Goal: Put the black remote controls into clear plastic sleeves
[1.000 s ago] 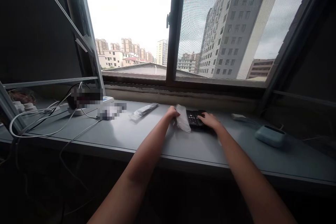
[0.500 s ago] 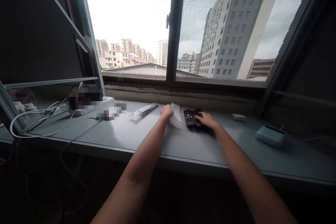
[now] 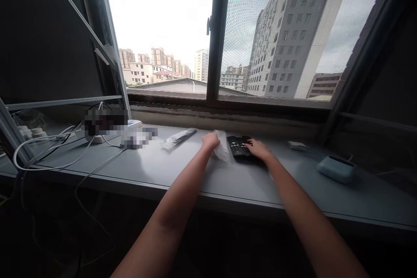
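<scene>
Closed on the left edge of a clear plastic bag [image 3: 221, 147] is my left hand [image 3: 211, 140]. Just right of the bag lie black remote controls [image 3: 238, 147], side by side and partly overlapping, with pale buttons. My right hand [image 3: 259, 149] grips their right side, its fingertips on the buttons; how far the fingers wrap beneath is hidden. Further left, a wrapped dark item in clear plastic [image 3: 180, 137] lies slantwise on the grey table [image 3: 153, 165].
A blue-grey box [image 3: 336, 169] and a small white object [image 3: 296, 145] are at the right. White cables [image 3: 48, 168], a power strip [image 3: 134, 124] and a blurred-out patch crowd the left. A metal frame [image 3: 114, 52] rises there. A window stands behind.
My left hand and the plastic bag have shifted slightly right, toward the remote controls. The right hand has barely moved.
</scene>
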A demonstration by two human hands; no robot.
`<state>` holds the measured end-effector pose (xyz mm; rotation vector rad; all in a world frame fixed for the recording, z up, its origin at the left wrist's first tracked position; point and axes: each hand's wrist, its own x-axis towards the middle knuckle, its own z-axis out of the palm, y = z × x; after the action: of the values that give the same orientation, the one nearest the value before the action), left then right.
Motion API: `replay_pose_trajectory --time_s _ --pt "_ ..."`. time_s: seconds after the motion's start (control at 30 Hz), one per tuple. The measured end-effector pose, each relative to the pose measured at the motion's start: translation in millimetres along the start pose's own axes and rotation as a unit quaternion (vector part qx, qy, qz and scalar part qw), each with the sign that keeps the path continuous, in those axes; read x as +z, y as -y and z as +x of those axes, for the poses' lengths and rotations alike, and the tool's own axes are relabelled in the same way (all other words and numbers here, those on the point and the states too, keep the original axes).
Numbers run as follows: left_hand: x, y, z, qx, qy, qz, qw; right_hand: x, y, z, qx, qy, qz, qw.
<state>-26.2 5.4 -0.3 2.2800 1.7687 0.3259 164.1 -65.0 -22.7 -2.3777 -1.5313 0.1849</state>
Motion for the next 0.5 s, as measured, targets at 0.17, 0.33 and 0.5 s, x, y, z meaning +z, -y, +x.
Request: replay_pose_trajectory --time_s 0.17,0.33,0.5 --pt "1.3 -3.9 -0.2 0.013 0.0 0.014 1.0 -2.0 1.6 -2.7 0.004 0.001 -0.003 1.0" --pt "-0.9 -6.3 -4.3 0.016 -0.001 0.027 1.0 -3.4 1.6 -4.0 0.004 -0.003 -0.007 1.0" --pt "-2.2 -8.4 -8.8 0.026 -0.031 0.036 0.999 -4.0 1.5 -4.2 0.003 -0.013 -0.012 1.0"
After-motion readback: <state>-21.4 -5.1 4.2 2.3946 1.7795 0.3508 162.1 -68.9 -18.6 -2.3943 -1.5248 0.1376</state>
